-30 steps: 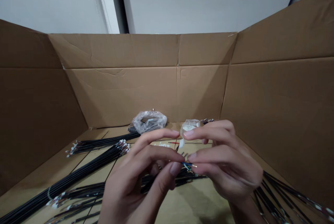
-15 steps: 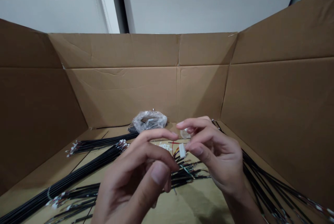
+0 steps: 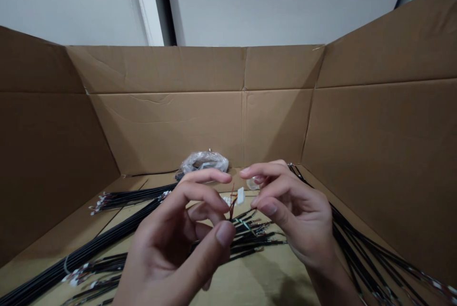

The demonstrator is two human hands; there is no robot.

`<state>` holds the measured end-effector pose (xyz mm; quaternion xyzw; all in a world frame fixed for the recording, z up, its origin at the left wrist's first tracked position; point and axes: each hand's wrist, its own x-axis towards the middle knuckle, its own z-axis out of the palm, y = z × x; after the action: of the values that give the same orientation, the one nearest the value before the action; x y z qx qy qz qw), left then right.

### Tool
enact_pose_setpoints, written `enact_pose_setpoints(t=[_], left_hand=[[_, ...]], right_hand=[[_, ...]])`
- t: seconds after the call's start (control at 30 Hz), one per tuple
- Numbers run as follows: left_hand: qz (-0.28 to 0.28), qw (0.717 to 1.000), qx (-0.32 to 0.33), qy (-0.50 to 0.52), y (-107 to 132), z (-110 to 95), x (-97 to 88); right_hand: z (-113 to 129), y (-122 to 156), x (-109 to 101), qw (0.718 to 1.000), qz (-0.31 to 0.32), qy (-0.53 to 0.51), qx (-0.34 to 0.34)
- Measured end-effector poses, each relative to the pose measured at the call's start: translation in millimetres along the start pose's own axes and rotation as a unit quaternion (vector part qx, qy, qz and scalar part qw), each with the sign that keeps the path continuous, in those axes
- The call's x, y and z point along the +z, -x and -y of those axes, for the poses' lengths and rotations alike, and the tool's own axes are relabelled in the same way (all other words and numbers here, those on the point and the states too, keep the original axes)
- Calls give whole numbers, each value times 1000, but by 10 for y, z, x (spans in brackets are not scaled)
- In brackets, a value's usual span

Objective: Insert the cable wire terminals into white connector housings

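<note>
My left hand is closed, with thumb and fingers round a cable mostly hidden by them. Loose thin wires, red, yellow and dark, rise past its thumb tip. A white plug connector stands at the ends of some of these wires, between my two hands. My right hand has thumb and fingertips pinched together just right of the connector, with a small gap to it. What they pinch, perhaps a thin wire end, is too small to make out. Black cables with bare coloured ends lie below and behind the hands.
Cardboard walls stand at the back and both sides. Tied black cables and another bundle lie left, more cables right. A clear plastic bag sits at the back; small white connectors lie before it.
The white connector has shifted left and slightly up, away from my right fingertips. My left hand has tilted, its thumb moving right and its fingers left. My right hand has hardly moved.
</note>
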<state>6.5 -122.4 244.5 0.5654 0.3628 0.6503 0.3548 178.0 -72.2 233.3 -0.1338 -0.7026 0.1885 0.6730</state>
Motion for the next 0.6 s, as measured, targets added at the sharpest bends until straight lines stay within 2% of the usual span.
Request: enact_pose_setpoints(t=[0.1,0.27,0.37,0.5,0.6], left_hand=[[-19,1000,-7,13,19,10,0],[-33,998,41,17,8,23,-16],[-46,997,53,21,7,35,-35],[-65,995,64,30,7,55,-23],[-65,992,107,10,1,55,13]], right_hand=[[-10,-6,11,1000,4,-8,8],[-2,-25,36,999,42,-8,26],[-8,-15,77,995,62,-39,65],[-29,19,160,973,102,-152,137],[-25,36,204,947,130,-221,195]])
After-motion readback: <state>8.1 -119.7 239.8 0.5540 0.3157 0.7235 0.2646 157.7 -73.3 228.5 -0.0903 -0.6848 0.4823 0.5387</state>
